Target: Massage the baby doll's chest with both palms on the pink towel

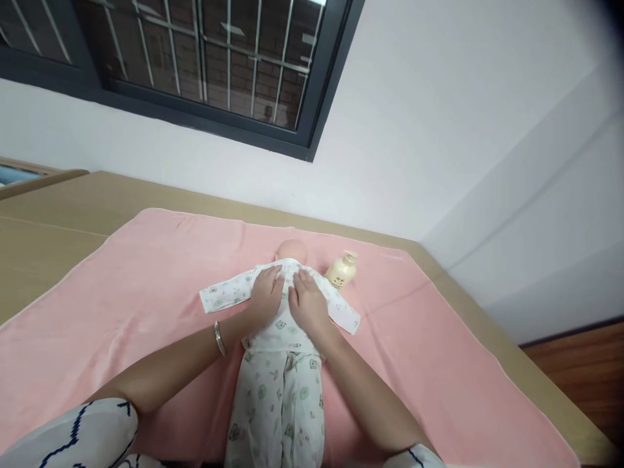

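Note:
A doll in a white top with green prints and matching trousers lies on a pink cloth, its bald head pointing away from me. My left hand rests flat on the left side of the doll's upper body, fingers stretched out. Beside it, my right hand lies on the right side of the upper body, fingers extended. A narrow strip of the top shows between them. Both of the doll's sleeves spread outward. A cream pump bottle is by the right shoulder.
The cloth covers a wooden surface that meets a white wall behind. A dark-framed window with bars is above. Light blue material shows at the far left, and brown wood at the right.

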Tool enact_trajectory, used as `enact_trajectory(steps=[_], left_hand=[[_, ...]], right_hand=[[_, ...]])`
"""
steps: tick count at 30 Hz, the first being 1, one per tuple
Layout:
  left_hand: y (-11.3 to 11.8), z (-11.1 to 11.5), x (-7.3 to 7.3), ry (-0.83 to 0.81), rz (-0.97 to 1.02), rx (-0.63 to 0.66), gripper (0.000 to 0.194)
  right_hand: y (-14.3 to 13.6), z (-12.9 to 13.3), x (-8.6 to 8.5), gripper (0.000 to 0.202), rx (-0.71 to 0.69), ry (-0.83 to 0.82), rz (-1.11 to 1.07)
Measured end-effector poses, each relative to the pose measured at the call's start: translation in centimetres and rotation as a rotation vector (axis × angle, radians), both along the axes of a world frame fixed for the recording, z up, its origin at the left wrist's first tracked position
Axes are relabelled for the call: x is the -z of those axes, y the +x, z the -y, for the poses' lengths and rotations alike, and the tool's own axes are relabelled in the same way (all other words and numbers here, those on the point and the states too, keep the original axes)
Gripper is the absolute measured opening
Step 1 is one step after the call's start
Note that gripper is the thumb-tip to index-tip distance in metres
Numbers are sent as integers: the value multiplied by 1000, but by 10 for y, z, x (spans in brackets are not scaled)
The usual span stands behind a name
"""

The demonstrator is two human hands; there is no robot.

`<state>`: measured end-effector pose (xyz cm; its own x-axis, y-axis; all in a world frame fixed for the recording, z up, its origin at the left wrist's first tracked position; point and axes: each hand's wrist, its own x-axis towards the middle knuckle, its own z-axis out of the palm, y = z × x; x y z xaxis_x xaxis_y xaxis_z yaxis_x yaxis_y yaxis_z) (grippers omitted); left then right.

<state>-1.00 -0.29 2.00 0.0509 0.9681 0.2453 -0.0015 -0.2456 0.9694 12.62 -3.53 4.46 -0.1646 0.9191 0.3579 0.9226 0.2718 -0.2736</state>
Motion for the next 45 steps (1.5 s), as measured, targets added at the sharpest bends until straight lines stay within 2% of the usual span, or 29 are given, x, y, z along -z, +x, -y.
enact_trajectory(steps=[3,8,12,14,18,21,29,35,41,45], left_hand=[[6,-1,7,-9,-96,9,36],[11,-4,20,26,-168,23,40],[10,-7,25,76,-133,-17,37],[10,-7,28,144,-225,-81,37],[11,-8,34,328,-538,-200,42],[12,-9,36,389,-617,-245,42],[13,-10,37,392,-664,-252,43],[9,-10,34,360,-705,-207,44],[7,-3,26,392,-754,-164,44],[-2,2,21,452,-770,-72,41]], right_hand=[[-8,5,4,47,-143,8,-2],[-5,-2,11,51,34,-26,-164],[-2,-5,14,56,89,-72,-257],[-1,-6,15,57,113,-82,-285],[-1,-9,17,59,174,-64,-286],[-2,-10,20,57,179,-32,-267],[-5,-9,27,55,212,43,-231],[-4,-8,15,52,196,23,-161],[12,-27,-1,55,63,-129,-53],[12,-13,2,56,5,-113,-43]])
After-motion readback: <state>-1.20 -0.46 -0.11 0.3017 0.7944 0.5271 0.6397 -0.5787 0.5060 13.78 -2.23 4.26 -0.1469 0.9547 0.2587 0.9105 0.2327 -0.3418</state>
